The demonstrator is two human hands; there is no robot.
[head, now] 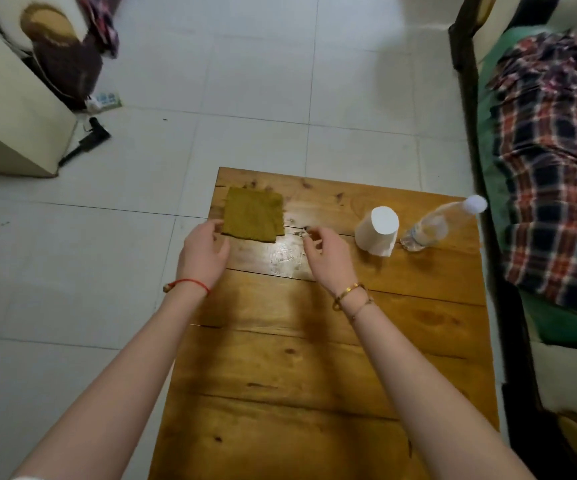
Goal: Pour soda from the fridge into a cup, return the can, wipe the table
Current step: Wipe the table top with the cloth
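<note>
A square olive-green cloth [253, 214] lies flat near the far left corner of the wooden table [314, 358]. My left hand [204, 251] hovers at the cloth's near left corner, fingers apart, fingertips at its edge. My right hand [327, 252] is just right of the cloth's near edge, fingers loosely curled and holding nothing. A wet, shiny patch [285, 254] shows on the wood between the hands. No soda can or cup is in view.
A white paper roll [377, 233] and a clear plastic water bottle [436, 226] with a white cap stand at the table's far right. A sofa with a plaid blanket [557, 161] runs along the right. A beige cabinet [10, 109] stands at left on the tiled floor.
</note>
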